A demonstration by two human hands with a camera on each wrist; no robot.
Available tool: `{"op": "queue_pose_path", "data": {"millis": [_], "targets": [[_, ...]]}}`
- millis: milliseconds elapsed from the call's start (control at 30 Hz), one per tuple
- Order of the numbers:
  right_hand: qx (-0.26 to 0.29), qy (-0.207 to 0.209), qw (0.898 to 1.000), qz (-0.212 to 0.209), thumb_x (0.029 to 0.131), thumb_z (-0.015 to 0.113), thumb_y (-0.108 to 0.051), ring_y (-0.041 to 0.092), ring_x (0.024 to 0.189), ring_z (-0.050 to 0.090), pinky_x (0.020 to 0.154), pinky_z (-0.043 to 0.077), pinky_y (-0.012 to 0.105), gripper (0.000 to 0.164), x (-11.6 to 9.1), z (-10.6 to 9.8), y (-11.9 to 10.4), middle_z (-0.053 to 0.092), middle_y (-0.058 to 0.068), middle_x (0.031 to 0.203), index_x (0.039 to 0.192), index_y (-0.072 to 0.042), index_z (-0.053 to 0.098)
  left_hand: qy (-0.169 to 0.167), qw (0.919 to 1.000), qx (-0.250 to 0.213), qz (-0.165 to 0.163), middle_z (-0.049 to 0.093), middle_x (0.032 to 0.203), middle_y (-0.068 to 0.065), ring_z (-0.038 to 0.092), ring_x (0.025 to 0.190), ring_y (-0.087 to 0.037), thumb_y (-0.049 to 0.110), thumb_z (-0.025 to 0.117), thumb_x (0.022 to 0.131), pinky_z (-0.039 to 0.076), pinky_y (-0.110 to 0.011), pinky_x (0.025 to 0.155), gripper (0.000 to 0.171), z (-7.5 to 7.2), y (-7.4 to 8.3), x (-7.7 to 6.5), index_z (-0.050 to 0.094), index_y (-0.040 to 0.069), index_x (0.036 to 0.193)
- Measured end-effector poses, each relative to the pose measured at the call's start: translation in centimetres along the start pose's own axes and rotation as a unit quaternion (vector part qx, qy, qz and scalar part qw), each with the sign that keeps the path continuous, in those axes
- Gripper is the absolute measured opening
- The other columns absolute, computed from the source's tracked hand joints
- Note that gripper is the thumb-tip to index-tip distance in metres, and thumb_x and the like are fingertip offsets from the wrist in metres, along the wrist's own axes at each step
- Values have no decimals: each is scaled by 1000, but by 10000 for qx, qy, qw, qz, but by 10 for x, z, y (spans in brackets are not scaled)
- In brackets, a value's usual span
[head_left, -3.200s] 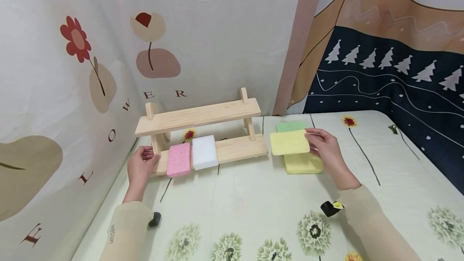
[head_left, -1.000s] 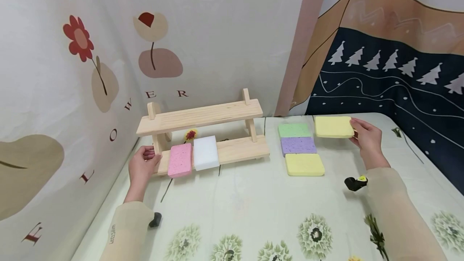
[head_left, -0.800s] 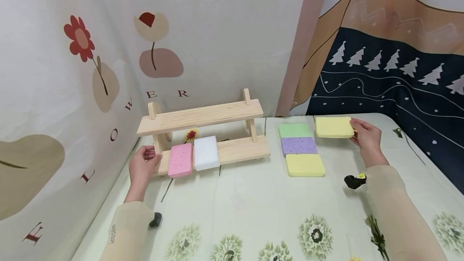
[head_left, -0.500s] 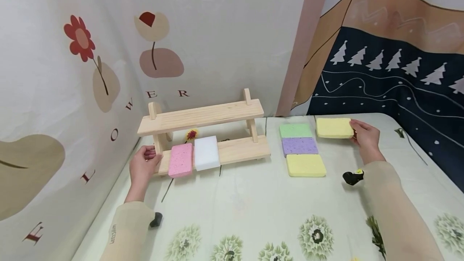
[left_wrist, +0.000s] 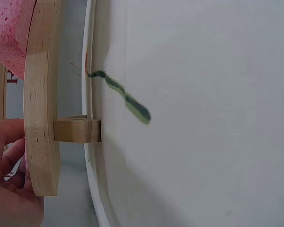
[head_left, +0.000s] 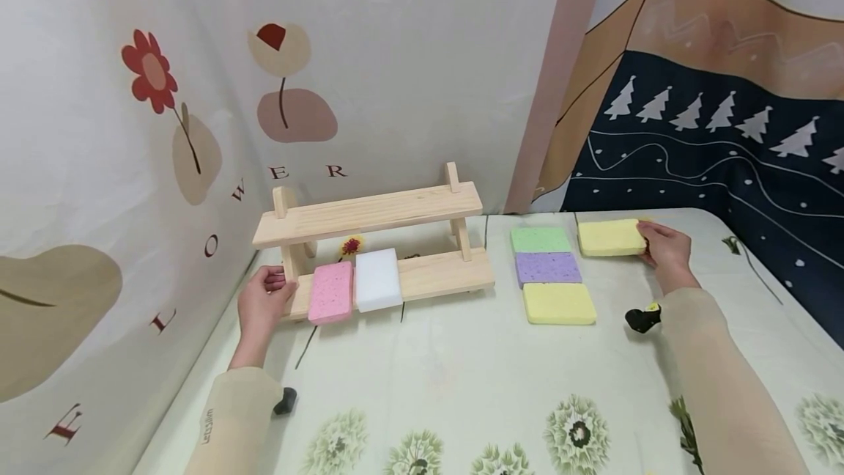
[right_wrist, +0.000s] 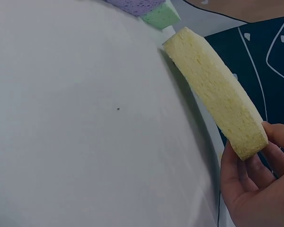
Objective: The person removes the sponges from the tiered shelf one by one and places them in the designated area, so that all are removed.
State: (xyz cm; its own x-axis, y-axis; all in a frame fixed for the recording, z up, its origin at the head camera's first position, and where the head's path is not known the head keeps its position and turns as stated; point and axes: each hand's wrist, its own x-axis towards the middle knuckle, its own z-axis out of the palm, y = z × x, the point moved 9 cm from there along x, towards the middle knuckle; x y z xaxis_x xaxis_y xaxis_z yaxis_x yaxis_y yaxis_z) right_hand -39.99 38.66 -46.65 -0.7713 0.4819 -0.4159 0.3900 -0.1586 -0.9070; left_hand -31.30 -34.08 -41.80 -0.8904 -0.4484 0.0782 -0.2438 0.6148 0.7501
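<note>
Right hand (head_left: 667,249): pinches a yellow sponge (head_left: 609,238), now moved right of the green sponge (head_left: 538,240).
Purple sponge (head_left: 548,267): no longer hidden.
Left hand (head_left: 261,303): still grips wooden two-tier shelf (head_left: 376,214).

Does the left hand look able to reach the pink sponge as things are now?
Probably yes: the pink sponge lies close by, its front unblocked, but the left hand grips the shelf and would likely have to let go first.
</note>
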Motion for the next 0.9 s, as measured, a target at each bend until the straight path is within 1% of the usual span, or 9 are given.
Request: {"op": "queue_pose_path", "data": {"millis": [100,167,267,467,567,667,733,800,900], "targets": [[-30,25,10000,-36,95,66,-31,-8,65,57,56,51,14,15,1,0,0,57,-11,130,80,-35,66,6,10000,-19,7,61,122,-22,58,112,-34,12,63,96,48,-43,93,36,0,0,0,55,0,129],[-60,59,10000,-45,95,66,-31,-9,66,56,55,50,14,19,2,0,0,58,-13,127,77,-35,65,9,10000,-34,30,61,122,-23,58,112,-34,11,64,96,48,-44,94,35,0,1,0,55,0,128],[-149,128,9997,-128,95,65,-30,-8,69,54,55,50,14,20,3,-2,-1,58,-15,117,76,-35,64,18,10000,-51,60,61,122,-23,59,112,-35,11,64,95,48,-44,94,35,0,1,0,56,0,128],[-404,205,9981,-425,96,65,-31,-5,69,51,53,48,14,19,3,-3,-4,49,-19,88,77,-33,62,-6,10000,-75,-13,61,122,-22,58,113,-35,11,64,96,48,-44,95,35,0,1,0,55,1,128],[-548,276,9968,-516,96,63,-32,-6,66,51,52,48,13,21,4,-4,-5,49,-19,83,76,-33,60,-21,10000,-67,-28,60,123,-22,58,113,-35,12,64,96,48,-44,95,35,0,1,0,55,1,128],[-651,278,9962,-510,97,61,-33,-7,66,50,54,48,12,19,5,-4,-5,49,-19,86,79,-32,59,-15,10000,-55,-19,60,122,-22,57,112,-34,12,64,96,48,-45,95,35,-1,1,-1,55,1,129],[-726,271,9959,-458,98,60,-34,-8,68,50,56,48,11,14,5,-5,-5,49,-19,88,84,-31,61,6,10000,-46,11,61,122,-22,58,112,-35,12,64,96,48,-45,94,35,-1,1,-1,55,0,128],[-816,254,9957,-369,98,59,-36,-9,69,50,57,48,10,8,6,-5,-4,49,-18,91,98,-30,65,26,10000,-43,45,61,121,-23,58,111,-35,11,64,96,48,-45,94,35,-2,2,-1,56,0,127],[-1035,232,9940,-281,99,56,-37,-10,72,48,58,47,8,36,6,-5,-2,58,-9,113,132,-24,61,37,10000,-38,76,61,121,-23,58,111,-35,11,64,95,48,-45,93,35,-2,2,-1,56,0,127]]}}
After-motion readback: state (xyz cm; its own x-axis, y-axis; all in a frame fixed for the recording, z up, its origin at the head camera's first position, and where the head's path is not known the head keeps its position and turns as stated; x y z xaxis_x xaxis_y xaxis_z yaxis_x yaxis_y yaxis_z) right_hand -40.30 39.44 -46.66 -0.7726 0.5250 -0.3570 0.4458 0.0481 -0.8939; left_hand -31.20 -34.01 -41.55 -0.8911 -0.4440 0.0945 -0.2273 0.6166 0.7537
